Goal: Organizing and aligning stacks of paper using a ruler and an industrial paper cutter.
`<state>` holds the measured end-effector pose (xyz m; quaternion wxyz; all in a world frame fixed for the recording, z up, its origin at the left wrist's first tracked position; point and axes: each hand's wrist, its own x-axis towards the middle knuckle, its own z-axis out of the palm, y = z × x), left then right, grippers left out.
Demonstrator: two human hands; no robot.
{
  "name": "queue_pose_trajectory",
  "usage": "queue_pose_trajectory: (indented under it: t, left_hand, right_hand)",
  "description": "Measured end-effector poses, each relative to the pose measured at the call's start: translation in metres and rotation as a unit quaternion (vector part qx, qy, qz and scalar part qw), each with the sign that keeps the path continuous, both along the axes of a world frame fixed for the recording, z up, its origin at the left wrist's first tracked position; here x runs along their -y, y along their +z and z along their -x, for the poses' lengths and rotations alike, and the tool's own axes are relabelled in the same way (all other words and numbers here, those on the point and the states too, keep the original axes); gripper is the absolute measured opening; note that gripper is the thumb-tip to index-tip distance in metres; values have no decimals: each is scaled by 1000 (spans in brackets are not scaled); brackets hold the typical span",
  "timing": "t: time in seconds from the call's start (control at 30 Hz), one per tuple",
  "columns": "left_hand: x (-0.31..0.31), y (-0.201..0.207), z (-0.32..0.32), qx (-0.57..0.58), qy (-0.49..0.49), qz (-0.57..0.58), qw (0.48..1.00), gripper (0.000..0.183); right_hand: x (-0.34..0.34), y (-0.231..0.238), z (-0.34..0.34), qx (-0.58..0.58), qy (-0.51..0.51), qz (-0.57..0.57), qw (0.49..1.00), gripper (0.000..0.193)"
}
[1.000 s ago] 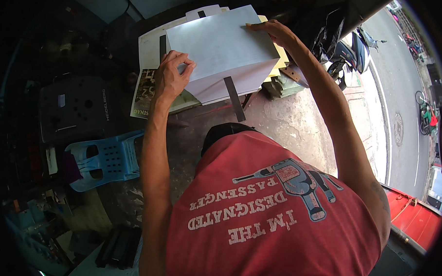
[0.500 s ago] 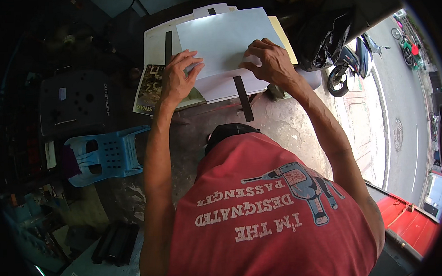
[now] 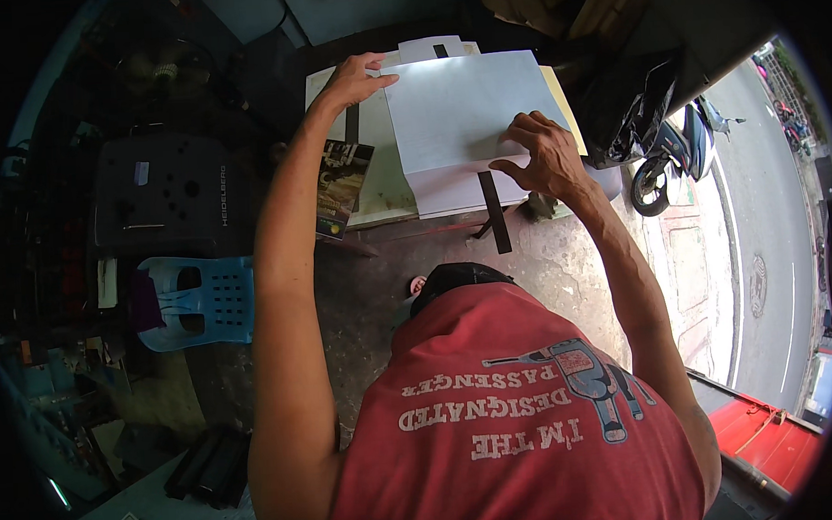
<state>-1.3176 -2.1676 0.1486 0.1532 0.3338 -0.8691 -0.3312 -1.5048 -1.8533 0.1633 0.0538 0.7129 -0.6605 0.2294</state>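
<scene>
Dim interior, right side open to the street; daylight from there, glaring on the worn, patchy concrete floor (image 3: 572,264). Blue-grey wall (image 3: 380,14) at top. Left side in deep shadow: 1 bulky dark machine (image 3: 157,200), 1 fan (image 3: 167,72) above it. 1 blue plastic chair (image 3: 239,303) below, purple cloth (image 3: 144,302) over one edge. Outside: 1 motorbike (image 3: 685,150) parked beside grey road (image 3: 782,238). Red panel (image 3: 775,445), lower right.

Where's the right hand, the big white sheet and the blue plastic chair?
Right hand (image 3: 550,154): head view, back of the hand.
White sheet (image 3: 461,103): head view, bare middle.
Blue plastic chair (image 3: 207,304): head view, perforated panel.
</scene>
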Motion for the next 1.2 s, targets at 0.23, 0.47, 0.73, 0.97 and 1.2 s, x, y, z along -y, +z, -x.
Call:
queue_pose_trajectory:
  t: [0.23,0.47,0.73,0.97,1.2]
  left_hand:
    - [-1,3,7,24,-15,43,999,41]
    - [2,-5,-7,-82,-16,247,965,26]
    - [-49,15,-13,-64,81,-166,981,37]
    - [-113,9,-44,-71,95,-241,963,38]
    - [-140,-4,-54,-81,104,-228,965,31]
  right_hand:
    - [-1,-2,-1,2,-11,6,1000,31]
    - [-1,-3,-6,0,-12,17,1000,34]
    - [-4,-3,-5,-9,-20,12,1000,34]
    - [-3,-6,-2,-13,-11,26,1000,35]
    - [-3,-8,-2,-17,-17,20,1000,35]
